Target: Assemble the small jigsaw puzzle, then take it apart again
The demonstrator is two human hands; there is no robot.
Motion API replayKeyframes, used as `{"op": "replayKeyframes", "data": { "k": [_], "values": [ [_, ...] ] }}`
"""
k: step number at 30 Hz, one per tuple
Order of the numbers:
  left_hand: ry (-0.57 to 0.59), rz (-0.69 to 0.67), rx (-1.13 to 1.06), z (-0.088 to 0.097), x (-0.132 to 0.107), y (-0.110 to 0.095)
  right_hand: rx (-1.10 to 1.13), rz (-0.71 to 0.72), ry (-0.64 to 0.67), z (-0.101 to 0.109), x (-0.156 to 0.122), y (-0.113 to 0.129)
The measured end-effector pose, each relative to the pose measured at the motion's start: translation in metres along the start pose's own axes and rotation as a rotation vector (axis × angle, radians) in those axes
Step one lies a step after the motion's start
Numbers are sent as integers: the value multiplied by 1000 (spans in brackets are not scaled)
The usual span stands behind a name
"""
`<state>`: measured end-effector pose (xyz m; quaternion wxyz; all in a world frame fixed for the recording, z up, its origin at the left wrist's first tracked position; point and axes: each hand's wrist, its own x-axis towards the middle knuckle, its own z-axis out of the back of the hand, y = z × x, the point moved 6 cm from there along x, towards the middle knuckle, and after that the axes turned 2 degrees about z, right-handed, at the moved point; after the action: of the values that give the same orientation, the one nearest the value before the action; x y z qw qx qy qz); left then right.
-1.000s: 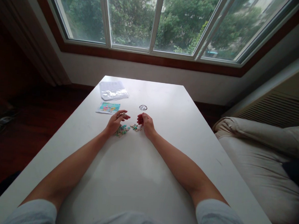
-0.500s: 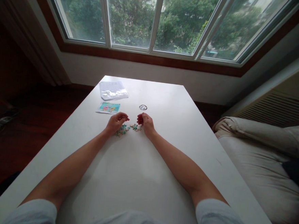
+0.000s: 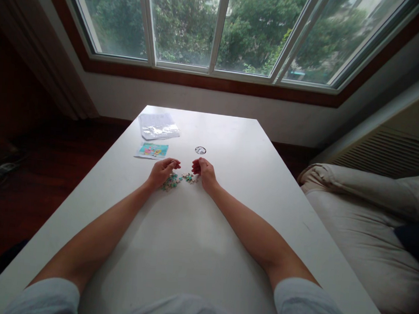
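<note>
Two small heaps of green and tan puzzle pieces lie on the white table (image 3: 203, 252). The larger heap (image 3: 171, 182) is under and beside my left hand (image 3: 163, 170), whose thumb and fingers are pinched together above it. What they hold, if anything, is too small to make out. Touching or just right of the smaller heap (image 3: 189, 178) is my right hand (image 3: 204, 171), its fingers curled in and the thumb on top. Its grasp is hidden from me. Behind the hands lies a colourful picture card (image 3: 154, 150) with pink and yellow figures on turquoise.
A clear plastic bag (image 3: 158, 126) lies near the table's far left corner. A small round item with a dark rim (image 3: 200, 150) rests beyond my right hand. On the right stands a beige sofa (image 3: 362, 225); a window (image 3: 214, 33) is ahead.
The thumb and fingers of my left hand have closed in a little over the larger heap. My right hand stays almost in place.
</note>
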<state>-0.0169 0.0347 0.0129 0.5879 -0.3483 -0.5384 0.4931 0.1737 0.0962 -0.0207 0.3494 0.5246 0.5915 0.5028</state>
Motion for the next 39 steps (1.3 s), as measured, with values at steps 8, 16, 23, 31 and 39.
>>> {"op": "replayKeyframes", "data": {
  "k": [8, 16, 23, 31, 39],
  "values": [
    [-40, -12, 51, 2, 2, 4, -3, 1, 7, -1, -1, 2],
    [-110, -9, 84, 12, 3, 4, -209, 113, 42, -7, -5, 7],
    [-59, -12, 92, 8, 1, 3, -76, 16, 228, -34, -25, 12],
    [-80, -44, 350, 16, 3, -2, 17, 49, 2, -5, -10, 13],
    [-36, -27, 615, -3, -14, 1, -79, 84, -173, 22, 5, 10]
  ]
}}
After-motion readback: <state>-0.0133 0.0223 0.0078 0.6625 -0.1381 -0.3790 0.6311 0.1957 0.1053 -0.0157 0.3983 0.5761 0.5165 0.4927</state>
